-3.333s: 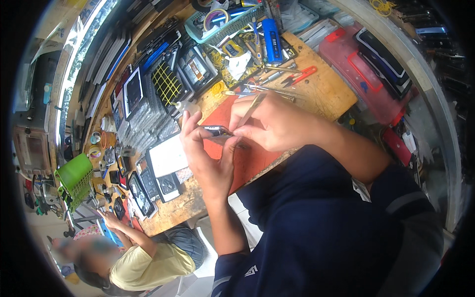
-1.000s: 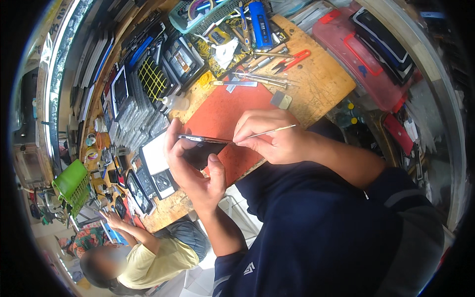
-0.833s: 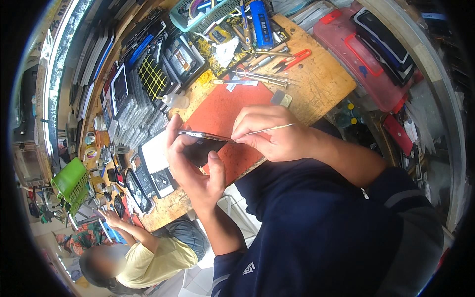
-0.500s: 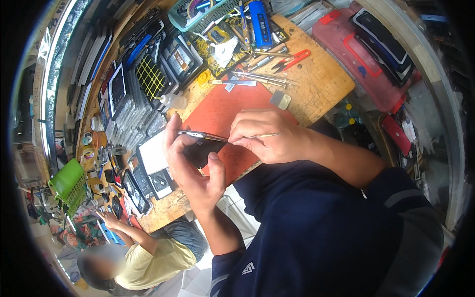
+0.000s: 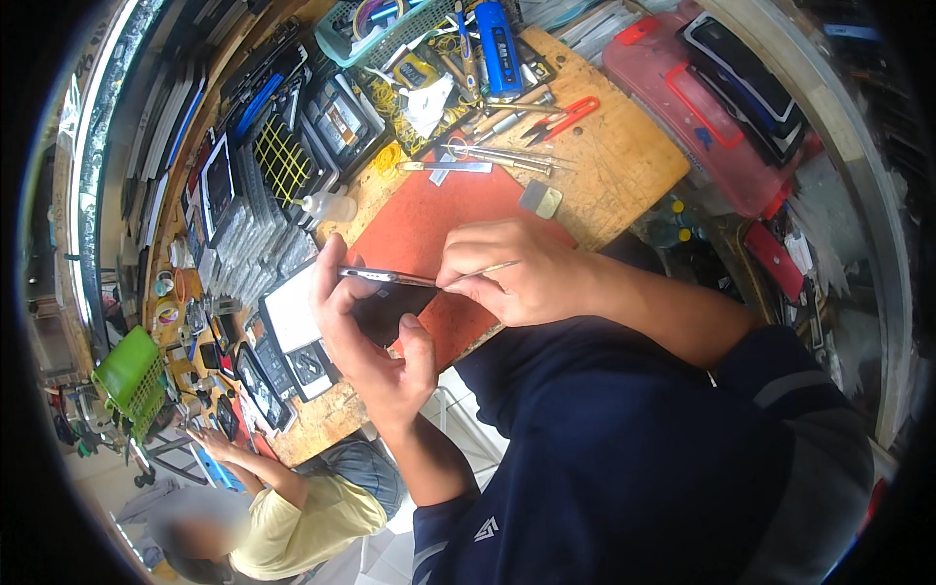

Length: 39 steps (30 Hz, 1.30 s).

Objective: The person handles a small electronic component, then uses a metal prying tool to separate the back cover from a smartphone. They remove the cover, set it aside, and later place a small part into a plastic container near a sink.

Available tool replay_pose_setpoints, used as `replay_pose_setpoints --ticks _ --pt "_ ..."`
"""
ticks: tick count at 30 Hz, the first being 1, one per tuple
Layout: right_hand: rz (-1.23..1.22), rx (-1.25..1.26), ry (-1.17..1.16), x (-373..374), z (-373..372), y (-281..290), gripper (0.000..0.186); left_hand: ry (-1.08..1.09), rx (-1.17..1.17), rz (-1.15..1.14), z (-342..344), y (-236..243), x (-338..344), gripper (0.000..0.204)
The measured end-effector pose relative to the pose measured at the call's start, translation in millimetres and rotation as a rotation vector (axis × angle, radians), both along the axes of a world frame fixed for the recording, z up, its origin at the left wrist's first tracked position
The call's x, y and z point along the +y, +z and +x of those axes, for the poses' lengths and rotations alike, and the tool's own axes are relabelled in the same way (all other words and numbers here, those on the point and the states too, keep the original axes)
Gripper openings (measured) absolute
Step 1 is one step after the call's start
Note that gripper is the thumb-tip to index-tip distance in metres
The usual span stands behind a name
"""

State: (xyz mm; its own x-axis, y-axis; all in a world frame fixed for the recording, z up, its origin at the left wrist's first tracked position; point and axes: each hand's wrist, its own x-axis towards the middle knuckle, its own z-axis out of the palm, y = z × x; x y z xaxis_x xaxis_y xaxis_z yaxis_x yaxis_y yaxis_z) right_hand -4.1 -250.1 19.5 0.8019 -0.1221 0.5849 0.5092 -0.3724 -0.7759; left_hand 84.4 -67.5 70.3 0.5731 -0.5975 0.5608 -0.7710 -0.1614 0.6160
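Observation:
My left hand grips a phone tilted edge-on, with its pale rim between the fingers and the thumb lower down. A dark flat surface shows below that rim; whether it is the phone's own face I cannot tell. In my right hand a thin pointed stick-like tool is pinched, its rear end poking out over the knuckles. The right fingertips meet the phone's right end and hide the tool's working tip. Both hands are above a red mat.
Slim metal tools, red-handled cutters and a small grey-green block lie beyond the hands. A clear bottle stands left of the mat, near a white panel. Another person sits at the lower left. A red case is at right.
The whole view has shifted slightly. The phone appears more level, and the right hand stays against its right end. Both hands keep their holds.

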Motion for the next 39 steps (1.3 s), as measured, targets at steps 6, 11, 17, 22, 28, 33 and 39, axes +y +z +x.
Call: replay_pose_setpoints --ticks 6,11,17,22,28,33,39 --pt "0.013 0.028 -0.004 1.5 -2.8 -6.4 0.008 0.009 -0.022 0.044 -1.3 3.9 1.4 0.05" --pt "0.037 0.01 -0.044 2.6 -2.3 -7.4 0.01 0.005 -0.052 0.066 1.3 5.8 0.1 0.052" --pt "0.022 0.002 -0.057 -0.2 -12.3 -3.1 0.005 0.019 -0.019 0.037 1.5 3.0 3.3 0.053" --pt "0.01 -0.003 -0.053 2.6 -6.0 -7.2 0.01 0.016 -0.035 0.024 0.8 2.8 3.3 0.053" --pt "0.012 0.006 -0.021 5.6 -3.0 -16.7 0.009 0.016 -0.047 0.037 0.9 1.9 5.4 0.052" --pt "0.009 0.029 -0.015 6.2 -5.2 -20.4 0.008 0.002 -0.072 0.035 3.0 2.1 4.8 0.052" --pt "0.022 0.053 -0.005 5.2 -7.1 -24.8 0.007 -0.001 -0.083 0.056 2.3 4.5 4.5 0.052"
